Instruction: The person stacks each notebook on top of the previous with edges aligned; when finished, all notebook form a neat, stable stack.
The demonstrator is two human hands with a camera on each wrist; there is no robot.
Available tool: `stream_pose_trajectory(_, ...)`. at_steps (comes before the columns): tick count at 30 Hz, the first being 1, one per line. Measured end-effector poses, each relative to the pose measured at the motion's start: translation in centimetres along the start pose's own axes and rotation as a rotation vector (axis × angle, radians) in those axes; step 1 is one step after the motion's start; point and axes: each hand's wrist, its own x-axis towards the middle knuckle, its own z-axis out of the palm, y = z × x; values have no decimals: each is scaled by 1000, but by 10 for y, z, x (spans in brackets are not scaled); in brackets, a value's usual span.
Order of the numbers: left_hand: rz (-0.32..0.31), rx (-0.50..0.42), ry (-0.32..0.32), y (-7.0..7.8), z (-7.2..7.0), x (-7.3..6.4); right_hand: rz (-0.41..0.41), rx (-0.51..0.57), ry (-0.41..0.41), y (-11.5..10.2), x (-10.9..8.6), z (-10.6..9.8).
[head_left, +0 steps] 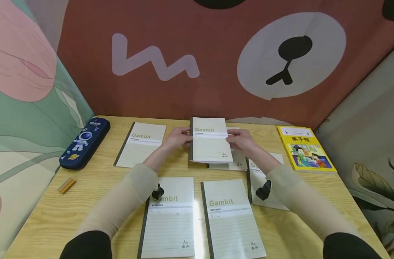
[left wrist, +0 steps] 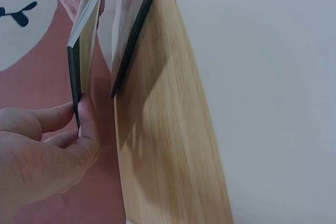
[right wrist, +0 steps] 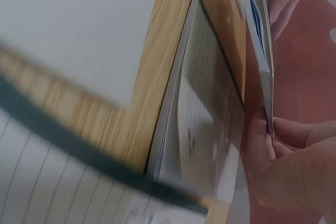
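Between both hands a white Gambit notebook [head_left: 211,144] with a dark spine is held up off the table. My left hand [head_left: 180,136] pinches its spine edge; in the left wrist view that hand [left wrist: 47,150] has thumb and fingers on either side of the spine. Along the opposite edge my right hand [head_left: 243,140] pinches the pages and cover, as the right wrist view shows of the hand [right wrist: 294,156]. Underneath, another notebook [head_left: 237,162] lies on the table, partly covered by the raised one. Its dark spine shows in the left wrist view.
More Gambit notebooks lie around: one at back left [head_left: 142,144], two in front [head_left: 171,230] and one under my right forearm [head_left: 271,194]. A blue astronaut pencil case [head_left: 85,144] and small striped sticks [head_left: 67,185] sit left. A yellow picture book [head_left: 305,149] lies right.
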Motion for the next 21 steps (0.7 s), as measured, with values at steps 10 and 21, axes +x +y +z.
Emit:
stream_pose_trajectory(10,4,-10,-17,4,39,12,6,-133,44,14,-7,-32)
stream_pose_trajectory(21,16,102,-12,1,67,21,55,-296,79,25,-10,-47)
